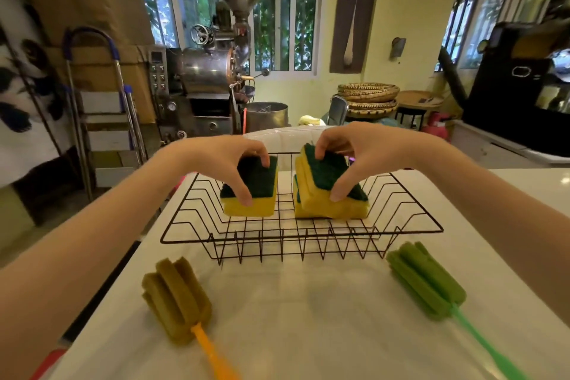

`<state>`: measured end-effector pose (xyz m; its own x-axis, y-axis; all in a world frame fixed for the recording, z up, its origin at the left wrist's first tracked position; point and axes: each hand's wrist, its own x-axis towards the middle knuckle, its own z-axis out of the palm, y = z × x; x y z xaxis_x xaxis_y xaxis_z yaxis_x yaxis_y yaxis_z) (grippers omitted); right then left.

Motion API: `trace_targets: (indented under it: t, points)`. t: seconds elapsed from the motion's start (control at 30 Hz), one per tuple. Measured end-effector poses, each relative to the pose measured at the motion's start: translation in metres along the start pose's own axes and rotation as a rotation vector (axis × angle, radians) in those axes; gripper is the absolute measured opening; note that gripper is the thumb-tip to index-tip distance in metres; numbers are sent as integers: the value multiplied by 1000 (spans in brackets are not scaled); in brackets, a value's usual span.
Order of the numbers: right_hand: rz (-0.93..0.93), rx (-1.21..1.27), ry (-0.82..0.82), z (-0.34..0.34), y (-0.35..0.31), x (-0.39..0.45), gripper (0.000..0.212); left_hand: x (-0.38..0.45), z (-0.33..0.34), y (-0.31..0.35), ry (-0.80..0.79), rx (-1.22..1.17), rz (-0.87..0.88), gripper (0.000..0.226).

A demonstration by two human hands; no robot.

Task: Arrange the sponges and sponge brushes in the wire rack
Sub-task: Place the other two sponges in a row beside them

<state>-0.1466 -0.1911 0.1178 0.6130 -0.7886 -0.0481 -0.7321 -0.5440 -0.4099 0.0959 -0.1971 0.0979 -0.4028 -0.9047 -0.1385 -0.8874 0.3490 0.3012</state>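
A black wire rack point(410, 207) stands on the white table. Inside it on the left lies a yellow sponge with a dark green scouring top point(256, 205); my left hand point(225, 160) pinches it from above. On the right a stack of like sponges point(324, 203) sits in the rack, and my right hand point(354, 154) grips the top one, which is tilted. In front of the rack lie two sponge brushes: an olive one with an orange handle point(175, 299) at the left and a green one with a green handle point(428, 281) at the right.
The white table point(308, 318) ends close at the left, with floor below. A clear plastic bin point(277, 137) stands behind the rack. Farther back are a coffee roaster point(212, 71), a step ladder point(101, 108) and stacked woven baskets point(367, 99).
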Motion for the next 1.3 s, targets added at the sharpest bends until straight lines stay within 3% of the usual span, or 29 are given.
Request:
trace_targets:
  t: [0.4, 0.73, 1.3]
  points:
    - [-92, 27, 157, 35, 19, 104, 65, 56, 33, -54, -10, 47, -148, 73]
    - [-44, 73, 17, 61, 29, 135, 62, 61, 43, -60, -80, 82, -179, 75]
    - [24, -91, -74, 75, 24, 143, 66, 65, 43, -62, -124, 65, -183, 72]
